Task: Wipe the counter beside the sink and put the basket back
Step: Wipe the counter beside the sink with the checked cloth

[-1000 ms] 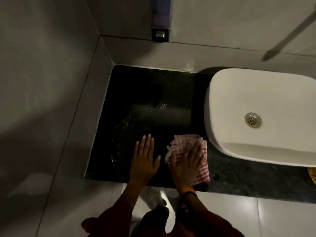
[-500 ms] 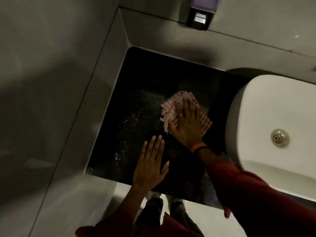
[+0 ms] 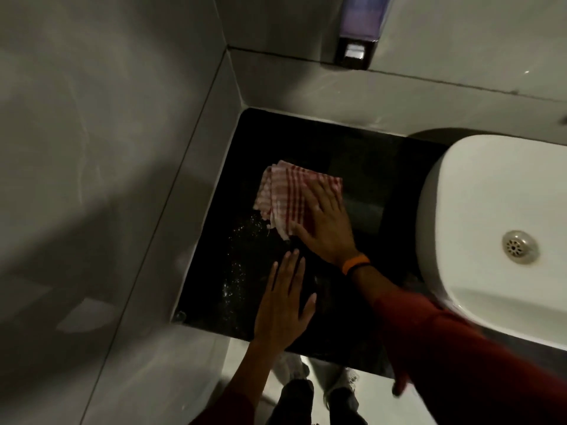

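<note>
A folded red-and-white checked cloth (image 3: 285, 197) lies on the black counter (image 3: 377, 185) left of the white sink (image 3: 497, 210). My right hand (image 3: 328, 222) presses flat on the cloth's near right part, fingers spread, an orange band on the wrist. My left hand (image 3: 285, 305) rests flat and open on the counter near its front edge, just below the cloth. Pale specks or droplets (image 3: 242, 237) glint on the counter left of my hands. No basket is in view.
Grey tiled walls close off the counter on the left and at the back. A soap dispenser (image 3: 356, 35) hangs on the back wall above the counter. The sink's drain (image 3: 518, 246) shows at the right. My feet and the floor show below the counter's front edge.
My right hand has pushed the cloth from the counter's front edge, near the sink, away and leftward toward the back. My left hand has stayed flat near the front edge.
</note>
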Available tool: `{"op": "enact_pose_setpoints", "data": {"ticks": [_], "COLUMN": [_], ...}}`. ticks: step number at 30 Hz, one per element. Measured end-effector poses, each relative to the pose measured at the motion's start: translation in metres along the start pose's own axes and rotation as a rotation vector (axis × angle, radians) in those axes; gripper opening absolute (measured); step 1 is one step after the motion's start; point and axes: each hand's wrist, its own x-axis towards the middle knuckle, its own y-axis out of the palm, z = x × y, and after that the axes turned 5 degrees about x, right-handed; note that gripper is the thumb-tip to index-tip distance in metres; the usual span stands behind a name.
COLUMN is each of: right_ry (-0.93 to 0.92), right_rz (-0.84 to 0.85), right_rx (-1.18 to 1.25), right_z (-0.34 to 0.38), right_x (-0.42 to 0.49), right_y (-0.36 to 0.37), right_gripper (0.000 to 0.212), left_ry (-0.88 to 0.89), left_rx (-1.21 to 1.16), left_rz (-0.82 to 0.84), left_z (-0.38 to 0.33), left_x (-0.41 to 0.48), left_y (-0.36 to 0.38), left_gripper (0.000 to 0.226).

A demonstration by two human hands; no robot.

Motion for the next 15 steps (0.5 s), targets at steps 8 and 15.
{"op": "enact_pose_setpoints", "data": {"ticks": [8, 15], "right_ry": [0.475, 0.487], "right_rz": [-0.149, -0.139], "right_rx": [-0.153, -0.193], "right_z": [0.005, 0.0], "right_x": [-0.146, -0.146], "right_y": [0.024, 0.03], "right_gripper": [0.102, 0.105], "left_ry": [0.346, 0.444], "left_rx": [0.203, 0.487], "left_rz": [-0.059, 0.14], "left_z": [0.007, 0.06], "left_x": [0.16, 0.216], "left_y": [-0.081, -0.049], "left_gripper": [0.05, 0.065]}}
